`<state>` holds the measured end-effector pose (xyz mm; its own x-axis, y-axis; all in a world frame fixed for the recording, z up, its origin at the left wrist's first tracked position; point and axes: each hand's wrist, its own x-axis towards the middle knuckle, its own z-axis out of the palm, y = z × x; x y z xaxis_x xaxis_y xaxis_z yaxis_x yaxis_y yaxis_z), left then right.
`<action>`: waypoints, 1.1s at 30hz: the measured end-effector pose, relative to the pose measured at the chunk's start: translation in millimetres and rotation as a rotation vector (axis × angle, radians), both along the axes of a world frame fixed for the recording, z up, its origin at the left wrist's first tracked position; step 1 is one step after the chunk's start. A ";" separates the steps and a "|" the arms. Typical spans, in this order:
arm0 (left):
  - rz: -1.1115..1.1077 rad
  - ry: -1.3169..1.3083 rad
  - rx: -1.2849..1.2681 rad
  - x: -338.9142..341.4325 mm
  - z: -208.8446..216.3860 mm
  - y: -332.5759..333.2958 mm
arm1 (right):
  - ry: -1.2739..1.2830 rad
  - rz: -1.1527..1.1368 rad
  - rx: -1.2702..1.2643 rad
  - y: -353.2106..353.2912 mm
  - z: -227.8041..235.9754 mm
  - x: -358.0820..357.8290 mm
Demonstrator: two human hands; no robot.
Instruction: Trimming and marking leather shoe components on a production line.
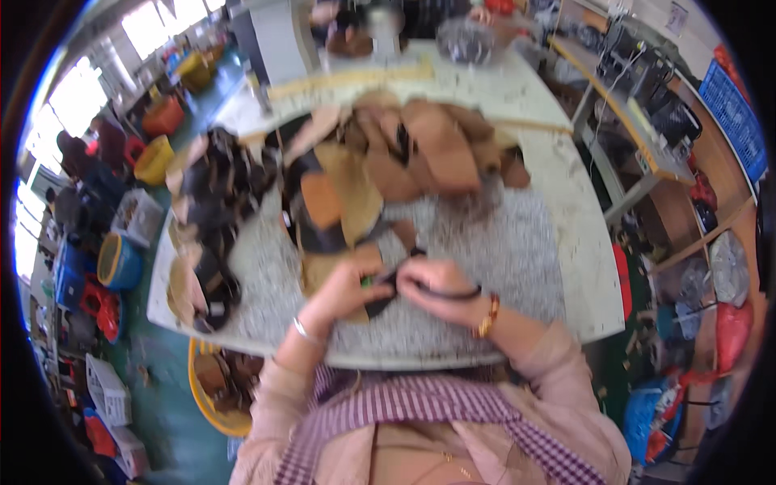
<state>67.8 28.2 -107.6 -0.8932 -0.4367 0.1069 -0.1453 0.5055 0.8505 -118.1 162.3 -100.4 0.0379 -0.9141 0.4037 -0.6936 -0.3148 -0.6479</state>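
My left hand (346,289) is closed over the table's near part, its fingertips on a small dark piece (378,305) with a bit of green at the fingers. Close against it, my right hand (436,284) is closed around a slim black tool (457,294), whose curved end sticks out toward the wrist. Its working end is hidden between the hands, so its exact kind does not show. A tan leather piece (321,271) lies beside the left hand. Beyond it sit an orange piece (322,200) and a heap of brown leather pieces (440,149).
On the table's left lies a row of dark and tan pieces (214,190). The grey mottled table surface (517,250) extends to the right. A yellow basket (199,396) of brown pieces stands below the left edge. Wooden shelving (727,218) and a blue bin (643,416) are at the right.
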 end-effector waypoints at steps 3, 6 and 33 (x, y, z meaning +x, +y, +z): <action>-0.005 -0.028 0.049 2.6 10.0 0.5 | 0.190 -0.054 -0.165 -2.1 3.7 -1.2; -0.023 0.010 0.197 6.6 2.2 -6.5 | 0.065 -0.065 -0.084 3.0 15.8 -7.3; -0.049 0.002 0.243 -9.0 18.4 21.6 | -0.067 -0.030 0.006 13.3 15.9 -30.0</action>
